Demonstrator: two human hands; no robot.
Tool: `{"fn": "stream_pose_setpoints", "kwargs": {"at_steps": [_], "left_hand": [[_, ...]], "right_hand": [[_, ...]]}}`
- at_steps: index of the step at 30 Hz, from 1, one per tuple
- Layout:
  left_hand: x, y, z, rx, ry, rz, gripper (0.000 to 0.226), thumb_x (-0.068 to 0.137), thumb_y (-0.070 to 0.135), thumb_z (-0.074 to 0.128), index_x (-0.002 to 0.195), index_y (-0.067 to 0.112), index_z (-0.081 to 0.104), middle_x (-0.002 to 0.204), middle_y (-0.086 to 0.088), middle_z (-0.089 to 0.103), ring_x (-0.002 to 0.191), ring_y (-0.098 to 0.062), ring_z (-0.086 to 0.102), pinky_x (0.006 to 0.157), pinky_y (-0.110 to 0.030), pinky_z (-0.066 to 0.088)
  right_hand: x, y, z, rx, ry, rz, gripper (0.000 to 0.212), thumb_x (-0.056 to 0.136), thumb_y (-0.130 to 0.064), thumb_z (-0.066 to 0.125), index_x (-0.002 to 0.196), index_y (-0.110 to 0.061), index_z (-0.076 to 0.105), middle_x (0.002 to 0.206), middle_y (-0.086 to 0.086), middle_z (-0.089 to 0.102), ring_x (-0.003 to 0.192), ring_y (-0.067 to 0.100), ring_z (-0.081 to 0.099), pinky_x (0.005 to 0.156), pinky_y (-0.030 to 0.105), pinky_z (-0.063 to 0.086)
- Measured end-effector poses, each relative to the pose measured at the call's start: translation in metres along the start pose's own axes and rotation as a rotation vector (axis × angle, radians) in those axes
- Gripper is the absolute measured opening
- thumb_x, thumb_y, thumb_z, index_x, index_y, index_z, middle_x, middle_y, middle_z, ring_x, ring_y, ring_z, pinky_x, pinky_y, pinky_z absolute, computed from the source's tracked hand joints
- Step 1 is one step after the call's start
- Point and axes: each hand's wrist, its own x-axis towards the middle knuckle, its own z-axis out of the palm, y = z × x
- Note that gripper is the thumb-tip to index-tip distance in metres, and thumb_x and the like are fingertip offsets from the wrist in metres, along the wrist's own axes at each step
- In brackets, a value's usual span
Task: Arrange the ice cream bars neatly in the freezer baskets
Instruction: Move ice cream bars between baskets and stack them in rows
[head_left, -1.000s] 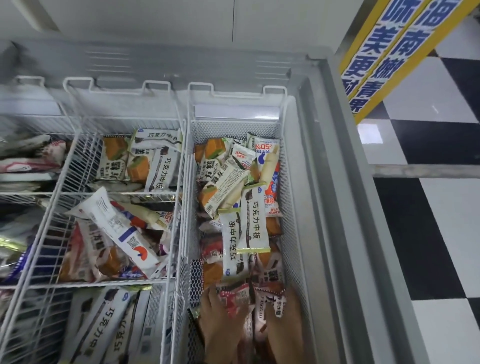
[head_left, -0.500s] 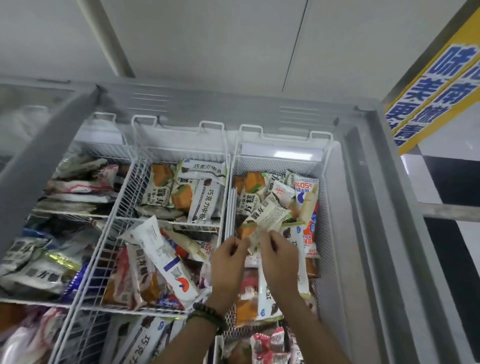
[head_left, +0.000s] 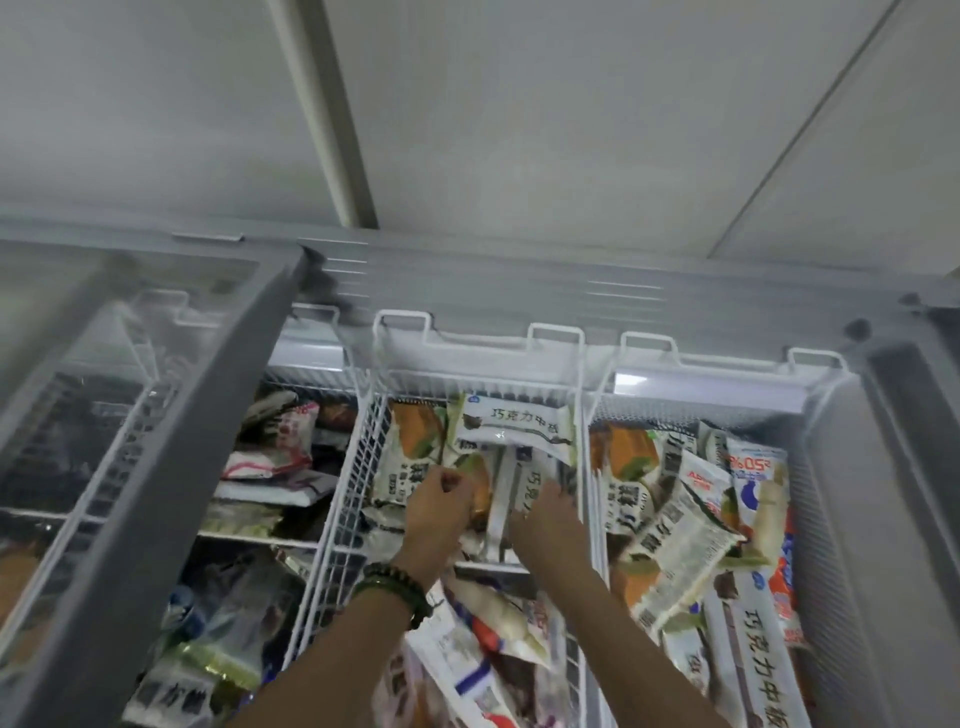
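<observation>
Both my hands reach into the far compartment of the middle wire basket (head_left: 358, 467). My left hand (head_left: 436, 509), with bead bracelets on the wrist, has its fingers curled on an orange-and-green wrapped ice cream bar (head_left: 478, 480). My right hand (head_left: 545, 522) lies against a long white bar (head_left: 506, 499) standing on end beside it; whether it grips that bar is hidden. Another white bar with dark print (head_left: 514, 423) lies crosswise at the back. The right basket (head_left: 815, 519) holds a loose jumble of several bars.
A grey-framed sliding glass lid (head_left: 156, 467) covers the freezer's left part, with more packets under it. The near compartment of the middle basket holds mixed white and red packets (head_left: 483, 639). The freezer's grey rim (head_left: 914, 441) bounds the right side, with a white wall behind.
Both hands rose from the near end of the right basket, took hold of an orange-and-green bar there, and have moved left to the middle basket's far compartment. The view has tilted up.
</observation>
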Motion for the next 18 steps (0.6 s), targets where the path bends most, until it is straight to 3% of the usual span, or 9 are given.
{"fn": "stream_pose_setpoints", "kwargs": {"at_steps": [3,5,7,9,12,15,18], "left_hand": [[0.032,0.001,0.002,-0.095,-0.055,-0.073,0.005,0.089,0.015,0.061,0.093,0.012,0.061,0.1,-0.011,0.068,0.097,-0.028,0.065,0.089,-0.042,0.054],[0.05,0.001,0.008,-0.212,-0.122,-0.137,0.009,0.087,0.013,0.064,0.092,0.006,0.064,0.098,-0.011,0.069,0.091,-0.026,0.065,0.086,-0.036,0.054],[0.063,0.005,0.016,-0.401,-0.159,-0.232,0.013,0.084,0.014,0.07,0.089,0.002,0.068,0.095,-0.013,0.071,0.083,-0.024,0.065,0.081,-0.033,0.053],[0.075,0.011,0.026,-0.535,-0.129,-0.312,0.027,0.077,0.021,0.079,0.093,0.001,0.07,0.097,-0.015,0.073,0.088,-0.026,0.068,0.087,-0.037,0.055],[0.085,0.018,0.038,-0.66,-0.088,-0.382,0.045,0.07,0.033,0.085,0.097,0.002,0.067,0.096,-0.016,0.073,0.078,-0.025,0.067,0.079,-0.035,0.057],[0.087,0.018,0.041,-0.774,-0.066,-0.43,0.029,0.074,0.026,0.083,0.087,0.004,0.069,0.085,-0.014,0.074,0.071,-0.024,0.069,0.071,-0.037,0.059],[0.082,0.02,0.033,-0.836,-0.081,-0.433,0.019,0.074,0.022,0.081,0.077,0.008,0.068,0.065,-0.006,0.07,0.055,-0.018,0.067,0.053,-0.028,0.055]], "right_hand": [[0.014,-0.009,0.02,-0.245,0.075,0.022,0.076,0.095,-0.04,0.05,0.147,0.0,0.011,0.144,0.018,0.037,0.13,0.03,0.044,0.1,0.033,0.043],[0.02,-0.009,0.028,-0.283,0.156,0.009,0.088,0.089,-0.054,0.053,0.148,-0.004,0.012,0.147,0.014,0.034,0.135,0.029,0.038,0.105,0.035,0.04],[0.029,-0.009,0.034,-0.295,0.229,-0.044,0.086,0.087,-0.056,0.055,0.147,-0.009,0.016,0.148,0.009,0.032,0.138,0.026,0.031,0.11,0.036,0.037],[0.038,-0.009,0.041,-0.229,0.235,-0.069,0.083,0.086,-0.047,0.061,0.146,-0.011,0.016,0.148,0.008,0.031,0.139,0.025,0.029,0.11,0.035,0.037],[0.05,-0.011,0.041,0.149,0.172,0.053,0.082,0.079,-0.027,0.074,0.141,-0.006,0.024,0.136,0.013,0.045,0.122,0.03,0.051,0.094,0.039,0.05],[0.06,-0.008,0.029,0.413,0.104,0.138,0.057,0.076,-0.015,0.075,0.124,-0.008,0.044,0.091,0.003,0.062,0.074,0.017,0.065,0.057,0.026,0.052],[0.061,0.003,0.019,0.615,0.042,0.107,0.033,0.081,-0.017,0.071,0.112,-0.014,0.059,0.089,0.003,0.068,0.074,0.017,0.065,0.061,0.029,0.052]]}}
